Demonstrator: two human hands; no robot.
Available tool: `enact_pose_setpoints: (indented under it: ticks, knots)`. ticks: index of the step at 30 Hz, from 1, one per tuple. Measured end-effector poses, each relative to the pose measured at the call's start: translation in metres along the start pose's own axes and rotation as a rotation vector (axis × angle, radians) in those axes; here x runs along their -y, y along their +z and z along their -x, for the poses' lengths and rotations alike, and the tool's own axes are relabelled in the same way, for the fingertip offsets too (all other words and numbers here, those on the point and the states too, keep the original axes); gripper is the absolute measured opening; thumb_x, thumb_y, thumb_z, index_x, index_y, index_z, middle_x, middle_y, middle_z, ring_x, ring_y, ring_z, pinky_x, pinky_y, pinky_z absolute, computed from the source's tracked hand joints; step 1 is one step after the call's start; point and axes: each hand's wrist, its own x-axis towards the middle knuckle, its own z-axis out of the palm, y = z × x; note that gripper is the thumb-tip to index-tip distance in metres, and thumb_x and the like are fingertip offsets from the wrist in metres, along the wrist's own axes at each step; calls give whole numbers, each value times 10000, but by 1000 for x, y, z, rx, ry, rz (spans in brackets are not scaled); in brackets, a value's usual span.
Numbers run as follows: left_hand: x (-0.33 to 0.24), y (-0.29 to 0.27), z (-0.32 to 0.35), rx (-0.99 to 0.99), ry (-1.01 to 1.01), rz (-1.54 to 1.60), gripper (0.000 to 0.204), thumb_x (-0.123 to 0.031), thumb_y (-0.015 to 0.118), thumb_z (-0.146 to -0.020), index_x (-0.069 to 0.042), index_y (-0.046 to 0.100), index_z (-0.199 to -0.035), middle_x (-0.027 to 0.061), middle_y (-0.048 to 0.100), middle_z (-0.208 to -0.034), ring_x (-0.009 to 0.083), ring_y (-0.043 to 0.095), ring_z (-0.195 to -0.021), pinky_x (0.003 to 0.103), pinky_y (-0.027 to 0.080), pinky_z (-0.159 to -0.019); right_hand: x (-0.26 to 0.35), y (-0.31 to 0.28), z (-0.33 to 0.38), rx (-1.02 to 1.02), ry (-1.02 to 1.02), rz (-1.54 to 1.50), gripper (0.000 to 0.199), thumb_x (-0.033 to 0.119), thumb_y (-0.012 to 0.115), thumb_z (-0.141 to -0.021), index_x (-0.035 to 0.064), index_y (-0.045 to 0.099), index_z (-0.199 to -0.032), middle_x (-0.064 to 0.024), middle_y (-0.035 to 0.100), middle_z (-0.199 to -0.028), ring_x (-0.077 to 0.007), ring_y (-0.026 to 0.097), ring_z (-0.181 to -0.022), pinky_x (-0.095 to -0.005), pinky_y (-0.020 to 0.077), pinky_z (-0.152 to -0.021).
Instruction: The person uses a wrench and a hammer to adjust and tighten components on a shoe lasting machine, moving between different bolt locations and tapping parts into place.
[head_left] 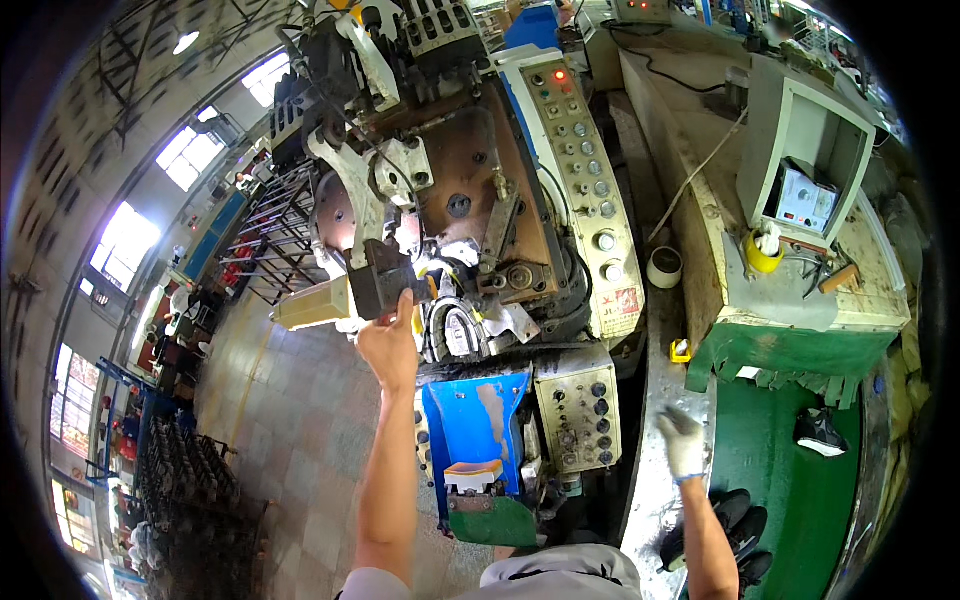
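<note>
Beside grey cabinet (768, 140), white contents (768, 240) in yellow cup (762, 261); grip of left hand (390, 342) and right hand (684, 446) unclear.

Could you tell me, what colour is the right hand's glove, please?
The glove is off-white, best seen in the head view.

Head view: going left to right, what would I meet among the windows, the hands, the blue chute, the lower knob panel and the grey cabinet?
Windows, left hand, blue chute, lower knob panel, right hand, grey cabinet.
</note>
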Motion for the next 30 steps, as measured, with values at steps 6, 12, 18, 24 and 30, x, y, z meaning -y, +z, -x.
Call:
enact_pose_setpoints:
  ticks: [6, 12, 18, 24, 30]
  knots:
    - [21, 8, -4, -65, 127, 105, 282, -200, 821, -846, 75, 781, -894, 101, 773, -801, 113, 680, -704, 290, 526, -675, 240, 204, -5, 360, -154, -237, 308, 128, 617, -981, -48, 686, -1224, -97, 743, -1012, -121, 663, -928, -266, 534, -824]
    - [23, 9, -12, -88, 194, 163, 267, -182, 830, -829, 77, 776, -871, 98, 770, -793, 112, 688, -721, 284, 531, -681, 309, 341, -93, 495, -556, -23, 244, 135, 583, -961, -47, 722, -1044, -86, 711, -805, -108, 584, -678, -299, 497, -636]
    - [28, 7, -15, -82, 282, 78, 186, -109, 830, -795, 37, 777, -898, 113, 782, -820, 170, 759, -725, 298, 570, -674, 296, 411, -154, 788, -264, -28, 145, 140, 651, -918, 28, 738, -949, -121, 718, -858, -221, 643, -771, -357, 520, -671]
    - [23, 12, -18, -68, 349, 147, 141, -73, 820, -792, 36, 772, -868, 120, 776, -799, 198, 761, -699, 304, 568, -639, 294, 434, -176, 799, -1032, 484, 232, 111, 684, -828, 13, 711, -1037, -189, 732, -922, -326, 707, -832, -415, 560, -757]
    - [23, 10, -17, -103, 343, 116, 146, -67, 819, -794, 44, 765, -871, 118, 777, -801, 189, 753, -676, 306, 566, -632, 275, 455, -176, 872, -434, 337, 169, 91, 592, -921, -1, 727, -963, -177, 730, -926, -301, 717, -833, -422, 573, -750]
